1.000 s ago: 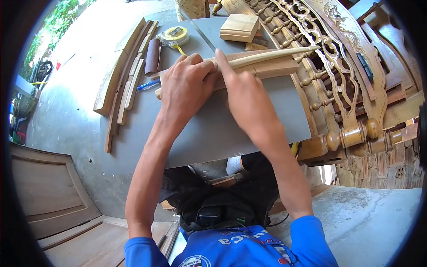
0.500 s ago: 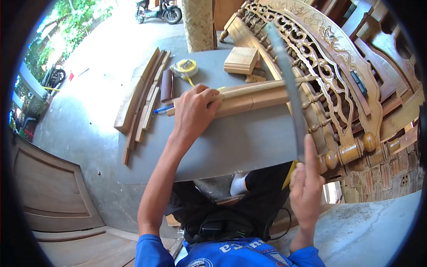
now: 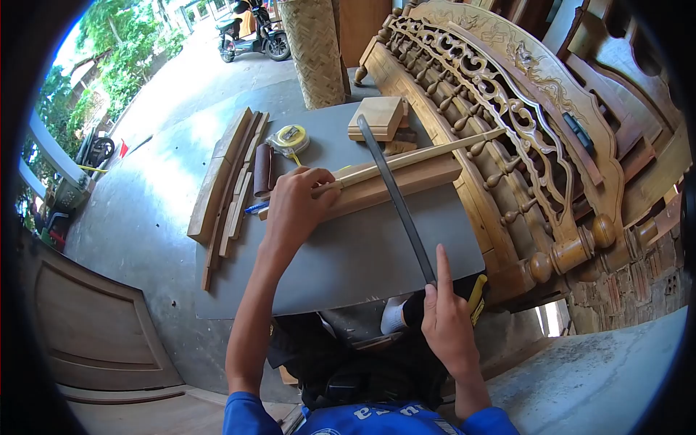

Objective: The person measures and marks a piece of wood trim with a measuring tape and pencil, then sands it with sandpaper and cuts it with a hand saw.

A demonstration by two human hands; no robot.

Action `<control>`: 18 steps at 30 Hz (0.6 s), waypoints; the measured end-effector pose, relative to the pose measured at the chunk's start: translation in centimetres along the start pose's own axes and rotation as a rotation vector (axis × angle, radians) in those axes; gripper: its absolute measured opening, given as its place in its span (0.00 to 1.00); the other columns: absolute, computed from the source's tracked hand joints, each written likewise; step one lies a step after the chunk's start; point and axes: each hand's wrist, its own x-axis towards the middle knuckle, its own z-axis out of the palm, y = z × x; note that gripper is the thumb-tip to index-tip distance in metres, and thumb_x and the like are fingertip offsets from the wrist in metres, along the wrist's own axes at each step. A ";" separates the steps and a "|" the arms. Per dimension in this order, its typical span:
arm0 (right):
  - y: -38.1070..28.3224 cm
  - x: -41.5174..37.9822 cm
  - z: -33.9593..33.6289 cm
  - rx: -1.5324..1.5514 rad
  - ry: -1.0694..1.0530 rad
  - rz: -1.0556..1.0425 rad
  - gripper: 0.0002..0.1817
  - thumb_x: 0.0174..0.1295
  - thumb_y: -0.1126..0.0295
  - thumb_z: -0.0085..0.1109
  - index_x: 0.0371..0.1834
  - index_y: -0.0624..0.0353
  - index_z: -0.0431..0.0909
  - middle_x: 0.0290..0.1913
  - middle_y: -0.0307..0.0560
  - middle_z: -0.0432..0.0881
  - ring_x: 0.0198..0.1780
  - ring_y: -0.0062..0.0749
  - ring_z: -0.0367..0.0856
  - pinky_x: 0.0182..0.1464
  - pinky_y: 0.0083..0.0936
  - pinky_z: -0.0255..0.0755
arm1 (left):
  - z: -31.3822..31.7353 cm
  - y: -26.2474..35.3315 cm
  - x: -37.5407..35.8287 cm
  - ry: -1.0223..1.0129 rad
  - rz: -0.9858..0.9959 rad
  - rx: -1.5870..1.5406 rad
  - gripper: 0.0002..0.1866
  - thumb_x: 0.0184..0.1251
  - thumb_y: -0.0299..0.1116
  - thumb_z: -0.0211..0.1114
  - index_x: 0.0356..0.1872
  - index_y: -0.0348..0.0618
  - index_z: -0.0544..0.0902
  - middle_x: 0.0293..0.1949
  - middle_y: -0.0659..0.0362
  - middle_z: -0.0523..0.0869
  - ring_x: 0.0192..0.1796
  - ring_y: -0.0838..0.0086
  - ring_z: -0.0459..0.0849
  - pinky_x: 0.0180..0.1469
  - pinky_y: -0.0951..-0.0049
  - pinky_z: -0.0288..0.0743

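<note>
My left hand (image 3: 299,206) is closed around the near end of a thin wooden strip (image 3: 413,156), which lies along the top of a thicker wooden block (image 3: 395,190). The strip's far end sticks out past the block to the right. In my right hand (image 3: 446,328) is a long, dark flat file (image 3: 401,203), with my index finger stretched out beside it. The file slants across the strip and block near their middle, its tip close to a stack of square wooden pieces (image 3: 377,118).
A grey board (image 3: 348,264) bears the work. On it lie a yellow tape measure (image 3: 293,135), a brown sandpaper roll (image 3: 263,170), a blue pen (image 3: 257,207) and several wood strips (image 3: 225,181). To the right leans a carved wooden headboard (image 3: 500,94).
My right hand and the file have moved left, from near the strip's far end to its middle. The left hand keeps its grip on the strip.
</note>
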 end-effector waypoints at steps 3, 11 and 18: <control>0.1 -0.3 0.0 -0.035 -0.047 -0.003 0.30 0.65 0.76 0.43 0.70 0.60 0.46 0.21 0.60 0.75 0.24 0.51 0.79 0.27 0.39 0.71 | -0.3 0.0 0.2 -0.032 -0.025 -0.052 0.10 0.47 0.30 0.68 0.32 0.38 0.84 0.30 0.50 0.85 0.35 0.62 0.83 0.43 0.67 0.75; 0.3 -0.7 0.9 -0.121 -0.129 -0.078 0.36 0.58 0.80 0.46 0.71 0.57 0.44 0.21 0.58 0.76 0.23 0.49 0.80 0.26 0.39 0.75 | -0.4 0.5 0.3 -0.058 -0.136 -0.062 0.12 0.45 0.29 0.68 0.33 0.36 0.84 0.31 0.48 0.85 0.37 0.62 0.84 0.44 0.68 0.75; 0.0 -0.9 1.7 -0.105 -0.146 -0.113 0.39 0.54 0.82 0.46 0.71 0.55 0.45 0.20 0.58 0.75 0.22 0.50 0.79 0.26 0.40 0.75 | -0.1 -0.7 0.1 -0.031 -0.066 -0.087 0.14 0.47 0.30 0.68 0.37 0.35 0.84 0.35 0.47 0.84 0.39 0.61 0.84 0.45 0.67 0.75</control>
